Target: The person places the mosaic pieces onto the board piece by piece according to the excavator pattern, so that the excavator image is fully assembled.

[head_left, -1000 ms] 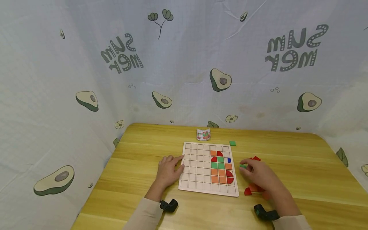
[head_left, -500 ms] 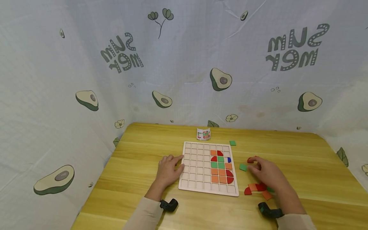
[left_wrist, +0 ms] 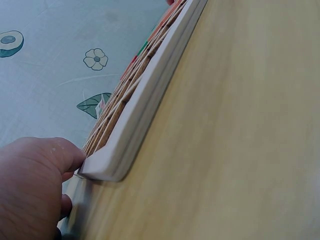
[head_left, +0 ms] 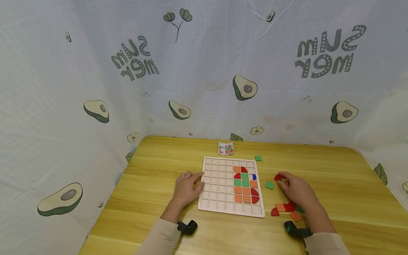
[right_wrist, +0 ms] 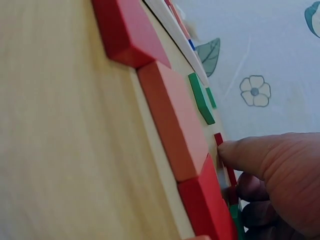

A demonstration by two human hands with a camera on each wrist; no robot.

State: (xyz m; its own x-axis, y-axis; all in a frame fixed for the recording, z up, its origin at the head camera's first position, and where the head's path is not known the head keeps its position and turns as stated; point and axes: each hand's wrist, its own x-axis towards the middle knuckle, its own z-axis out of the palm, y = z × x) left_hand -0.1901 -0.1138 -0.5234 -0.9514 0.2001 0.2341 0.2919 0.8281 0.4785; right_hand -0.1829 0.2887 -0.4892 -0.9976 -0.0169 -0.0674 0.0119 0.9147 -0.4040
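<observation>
In the head view, my left hand [head_left: 187, 188] rests at the left edge of a pale wooden grid board [head_left: 217, 207], thumb and index finger extended against the rim. The left wrist view has the thumb [left_wrist: 62, 154] touching the board's corner. Orange, green and red tiles and a blue piece fill part of the board's right side. My right hand [head_left: 298, 191], to the right of the board, pinches a red quarter-circle tile [head_left: 277, 177] between thumb and fingers; the other fingertips are mostly hidden. A green square tile [head_left: 269, 185] lies between this hand and the board.
Several loose tiles lie below the right hand, among them an orange square [head_left: 295, 216] and a red quarter-circle [head_left: 275, 211]. Another green square [head_left: 258, 158] sits off the board's far right corner. A small patterned card [head_left: 225, 148] stands behind the board, before a curtain [head_left: 204, 120].
My right hand has let go of the green square beside the board and shifted right to the red quarter-circle, which it now pinches. The left hand has stayed put.
</observation>
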